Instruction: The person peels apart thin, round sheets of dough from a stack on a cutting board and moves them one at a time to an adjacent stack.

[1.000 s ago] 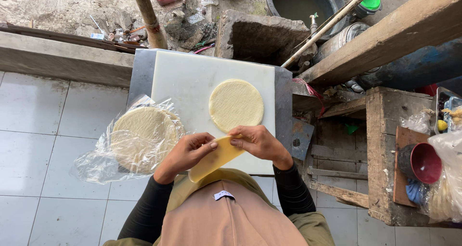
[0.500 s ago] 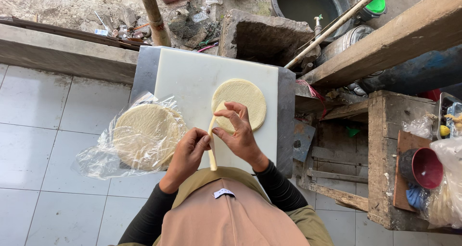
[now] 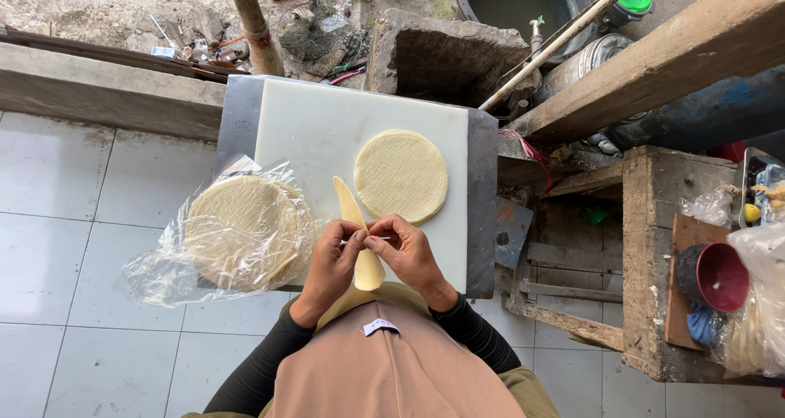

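On your left, one clear plastic bag (image 3: 217,238) holds a stack of round wrappers; you cannot count them. Your left hand (image 3: 329,264) pinches one thin wrapper (image 3: 357,236) edge-on, thumb and fingers closed on it. Your right hand (image 3: 407,250) pinches the same sheet from the other side, fingertips nearly meeting the left's. Both wrists are bent inward over the near edge of the white board (image 3: 327,128). One flat round wrapper (image 3: 401,176) lies alone on the board, just beyond your right hand.
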